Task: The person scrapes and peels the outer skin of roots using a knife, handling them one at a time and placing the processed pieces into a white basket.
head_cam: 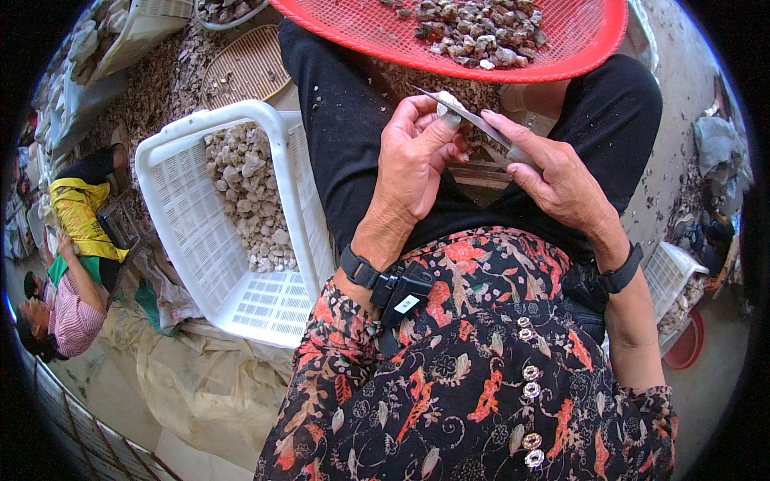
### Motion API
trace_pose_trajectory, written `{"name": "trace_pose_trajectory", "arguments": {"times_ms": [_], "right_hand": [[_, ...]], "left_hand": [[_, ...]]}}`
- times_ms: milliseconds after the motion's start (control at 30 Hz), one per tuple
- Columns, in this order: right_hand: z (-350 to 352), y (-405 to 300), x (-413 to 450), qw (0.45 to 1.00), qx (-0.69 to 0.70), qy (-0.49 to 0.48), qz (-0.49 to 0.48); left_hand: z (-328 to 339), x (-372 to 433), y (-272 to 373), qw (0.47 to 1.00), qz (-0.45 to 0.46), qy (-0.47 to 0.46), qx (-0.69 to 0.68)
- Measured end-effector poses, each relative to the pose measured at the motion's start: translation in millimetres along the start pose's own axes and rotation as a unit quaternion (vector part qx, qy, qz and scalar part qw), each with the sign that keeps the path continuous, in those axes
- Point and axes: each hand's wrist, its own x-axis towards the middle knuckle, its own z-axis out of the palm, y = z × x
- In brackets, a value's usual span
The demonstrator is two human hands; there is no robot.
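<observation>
Between the thumb and fingers of my left hand (415,150) is a small white lump (447,101), perhaps a piece of tuber or fungus. My right hand (550,165) grips a knife (472,118) by its handle, forefinger laid along the back of the blade. The blade crosses over the lump, close to my left thumb; the exact contact is hard to see. Just beyond both hands, a red plastic mesh basket (337,30) holds many dark, rough lumps (481,30).
On my left, a white plastic crate (213,306) contains pale lumps (249,192). Behind it lies a round woven tray (243,66) among brown peelings (159,96). Another person (78,288) sits at the far left. To my right stands another white crate (668,276) near a red basin (689,346).
</observation>
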Motion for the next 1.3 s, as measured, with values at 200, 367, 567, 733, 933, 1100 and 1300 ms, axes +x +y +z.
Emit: {"name": "trace_pose_trajectory", "arguments": {"times_ms": [200,367,567,733,933,1100,1300], "right_hand": [[0,0,0,1.0,-0.007,0.015,-0.022],[-7,-10,-1,0.999,0.035,-0.006,0.016],[-13,-6,-3,0.995,0.036,0.077,-0.052],[-23,-11,-6,0.994,-0.023,0.084,-0.073],[-24,-17,-16,0.987,-0.131,0.033,-0.086],[-30,-21,-19,0.989,-0.126,0.032,-0.068],[-35,-22,-29,0.985,-0.157,0.023,-0.071]], "left_hand": [[0,0,1,1.0,0.001,-0.004,0.001],[-1,-1,2,0.998,0.036,-0.044,0.03],[9,-6,9,0.998,0.032,-0.042,0.044],[7,-9,16,0.997,0.036,-0.051,0.049],[16,-14,21,0.996,0.048,-0.059,0.055],[21,-19,27,0.993,0.041,-0.076,0.083],[20,-20,28,0.993,0.033,-0.069,0.093]]}}
